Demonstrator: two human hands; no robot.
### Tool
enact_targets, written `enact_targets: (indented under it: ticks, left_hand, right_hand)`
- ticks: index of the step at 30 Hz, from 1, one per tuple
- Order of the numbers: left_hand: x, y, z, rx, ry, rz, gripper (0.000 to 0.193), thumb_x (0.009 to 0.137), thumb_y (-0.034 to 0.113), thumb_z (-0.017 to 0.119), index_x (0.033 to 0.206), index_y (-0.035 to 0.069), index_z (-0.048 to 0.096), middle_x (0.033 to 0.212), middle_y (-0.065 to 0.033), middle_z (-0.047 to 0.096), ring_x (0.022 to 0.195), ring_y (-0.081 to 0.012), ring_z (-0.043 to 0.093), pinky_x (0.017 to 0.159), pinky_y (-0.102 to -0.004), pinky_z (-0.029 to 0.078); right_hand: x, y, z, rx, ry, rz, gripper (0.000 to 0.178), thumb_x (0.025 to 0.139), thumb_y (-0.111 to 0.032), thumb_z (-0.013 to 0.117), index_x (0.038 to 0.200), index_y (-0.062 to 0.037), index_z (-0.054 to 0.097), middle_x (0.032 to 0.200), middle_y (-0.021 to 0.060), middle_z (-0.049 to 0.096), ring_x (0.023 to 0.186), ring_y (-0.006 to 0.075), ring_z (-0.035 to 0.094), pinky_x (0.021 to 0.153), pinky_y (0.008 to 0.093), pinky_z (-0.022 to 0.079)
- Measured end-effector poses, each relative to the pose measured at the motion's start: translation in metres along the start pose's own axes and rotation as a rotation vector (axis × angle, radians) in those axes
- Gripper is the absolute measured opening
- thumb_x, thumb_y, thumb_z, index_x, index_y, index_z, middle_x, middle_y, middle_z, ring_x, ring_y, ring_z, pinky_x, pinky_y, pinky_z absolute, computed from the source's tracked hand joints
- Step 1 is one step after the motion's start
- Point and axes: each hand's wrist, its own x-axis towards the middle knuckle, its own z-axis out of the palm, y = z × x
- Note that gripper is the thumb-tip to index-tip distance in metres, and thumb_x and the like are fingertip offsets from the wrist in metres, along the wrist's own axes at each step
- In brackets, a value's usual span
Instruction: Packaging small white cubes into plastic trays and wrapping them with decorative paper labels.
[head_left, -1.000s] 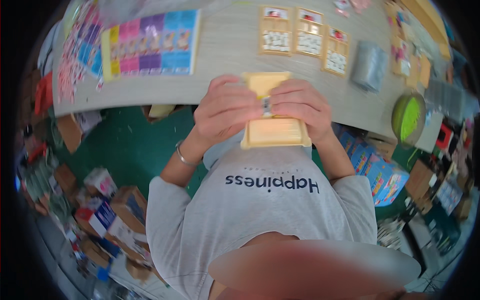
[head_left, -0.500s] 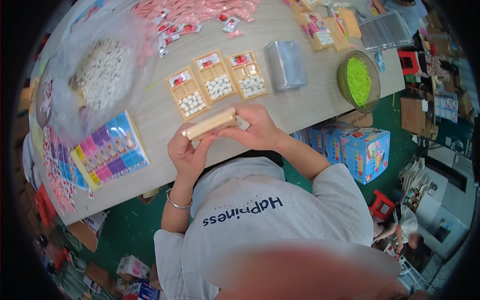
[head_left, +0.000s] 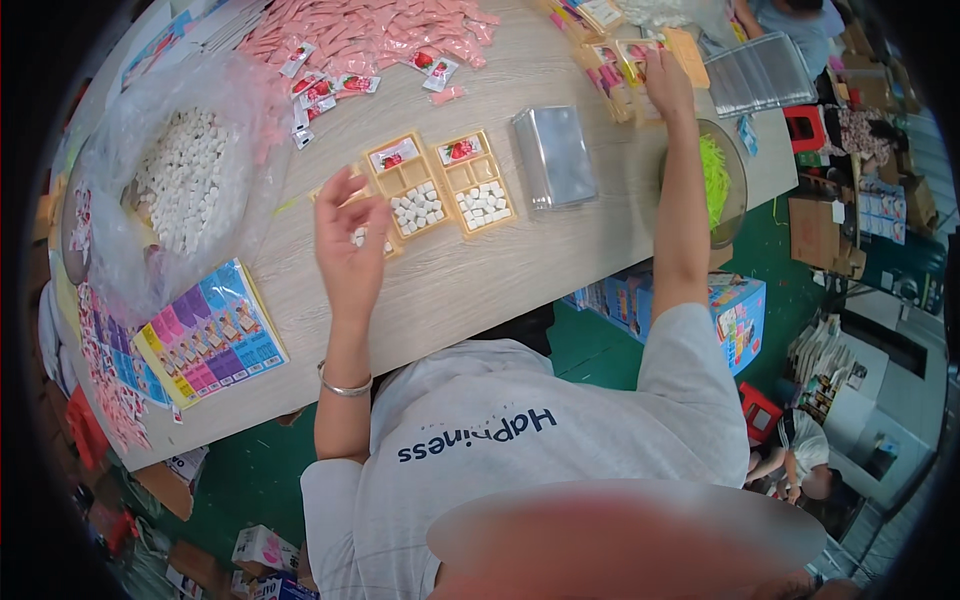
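At the far right of the table, my right hand (head_left: 668, 85) reaches over a group of filled trays. Its fingers close on the edge of a yellow tray (head_left: 640, 62), though the fingertips are partly hidden. My left hand (head_left: 352, 235), fingers apart and holding nothing, hovers over a third small tray and mostly covers it. Beside it stand two yellow compartment trays, a middle tray (head_left: 408, 190) and a right tray (head_left: 475, 185). Each has a strawberry-printed sachet in the upper compartment and white pieces in the lower one.
A plastic bag (head_left: 110, 160) of white pieces lies at left, near printed card sheets (head_left: 215, 335). Pink sachets (head_left: 370, 35) are heaped at the back. Clear plastic cases (head_left: 555, 160) stand right of the trays. A bowl (head_left: 738, 200) holds green shreds. Another person sits at far right.
Both hands were together on a yellow tray near the table's front edge. My right hand has moved to the far-right trays; my left has let go and moved over the left tray.
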Motion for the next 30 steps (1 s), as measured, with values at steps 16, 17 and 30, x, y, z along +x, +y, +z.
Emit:
enact_targets:
  ticks: [16, 17, 30]
  left_hand:
    - [-0.008, -0.041, -0.067, 1.423, -0.105, 0.230, 0.098, 0.078, 0.071, 0.066, 0.151, 0.010, 0.040, 0.160, -0.0124, 0.030, 0.147, -0.0382, 0.024, 0.114, -0.0654, 0.019]
    - [-0.007, -0.045, -0.067, 1.427, -0.094, 0.217, 0.098, 0.078, 0.071, 0.066, 0.151, 0.010, 0.040, 0.160, -0.0124, 0.030, 0.147, -0.0382, 0.024, 0.114, -0.0654, 0.019]
    - [-0.078, -0.008, -0.125, 1.052, 0.255, 0.260, 0.104, 0.076, 0.069, 0.069, 0.147, -0.002, 0.041, 0.155, -0.0273, 0.033, 0.145, -0.0443, 0.027, 0.115, -0.0644, 0.016]
  right_hand:
    - [-0.063, -0.113, -0.006, -0.049, 0.092, -0.303, 0.051, 0.103, -0.032, 0.044, 0.140, 0.0033, 0.047, 0.144, 0.0233, 0.050, 0.134, 0.0398, 0.045, 0.114, 0.0479, 0.032]
    - [-0.083, -0.139, -0.015, 0.246, 0.171, -0.406, 0.052, 0.102, -0.029, 0.045, 0.144, 0.0027, 0.044, 0.148, 0.0227, 0.046, 0.139, 0.0377, 0.042, 0.117, 0.0465, 0.029]
    - [-0.269, -0.354, 0.046, 0.173, -0.351, -0.937, 0.048, 0.102, -0.032, 0.050, 0.144, -0.0095, 0.049, 0.151, 0.0123, 0.047, 0.146, 0.0342, 0.033, 0.119, 0.0576, 0.019]
